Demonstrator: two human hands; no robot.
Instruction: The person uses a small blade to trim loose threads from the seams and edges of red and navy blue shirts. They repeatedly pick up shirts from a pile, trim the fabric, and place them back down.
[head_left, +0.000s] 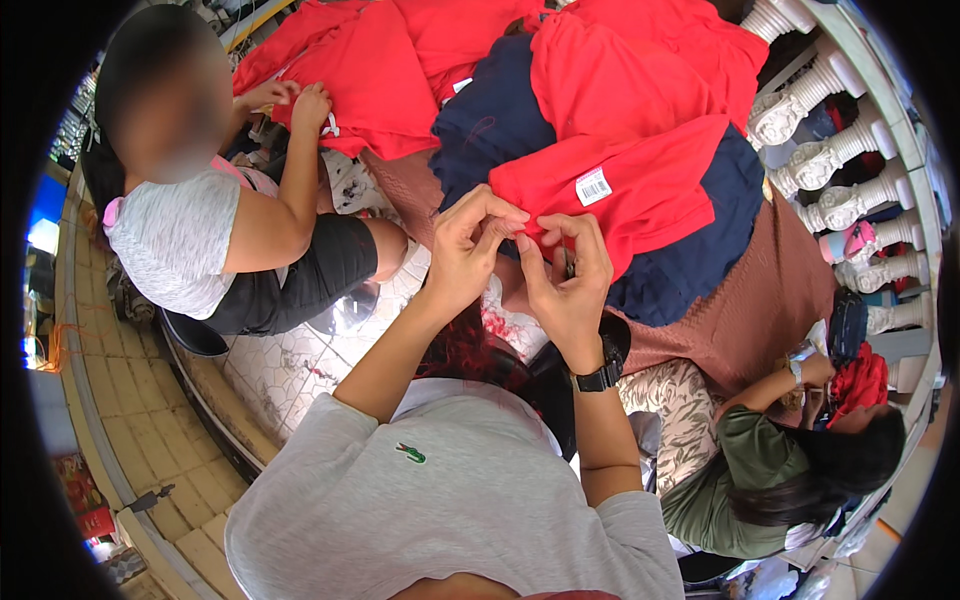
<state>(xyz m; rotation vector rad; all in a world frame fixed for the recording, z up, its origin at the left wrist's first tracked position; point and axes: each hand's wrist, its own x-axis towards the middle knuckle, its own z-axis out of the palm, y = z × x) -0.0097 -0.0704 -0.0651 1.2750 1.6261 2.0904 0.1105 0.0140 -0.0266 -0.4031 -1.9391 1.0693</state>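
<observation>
Both hands meet at mid-frame, raised in front of the person's grey polo shirt. Left hand: fingers curled, thumb and forefinger pinched on the near edge of a red garment; forearm bare, rising from the lower left at a slant, wrist bent forward. Right hand: fingers folded in, thumb against forefinger, closed on what appears to be a small dark tool, possibly a thread snip, though too little of it shows to tell; fingertips touching those of the left hand; forearm upright, a black wristwatch at the wrist. Work item: the red garment lies just beyond the fingertips, spread over a navy garment, with a white barcode tag on its upper face. Progress, as a judgement: fine trimming or picking at one spot of the edge appears under way, with the piece not yet folded or set aside; how much of its edge is already finished cannot be told. Beyond, more red garments are heaped across a brown cloth, suggesting a pile not yet sorted. Left, a seated person in a white mottled top has both hands on another red piece. Right, a person in an olive top bends over red fabric. Far right, a white balustrade curves along the rim.
</observation>
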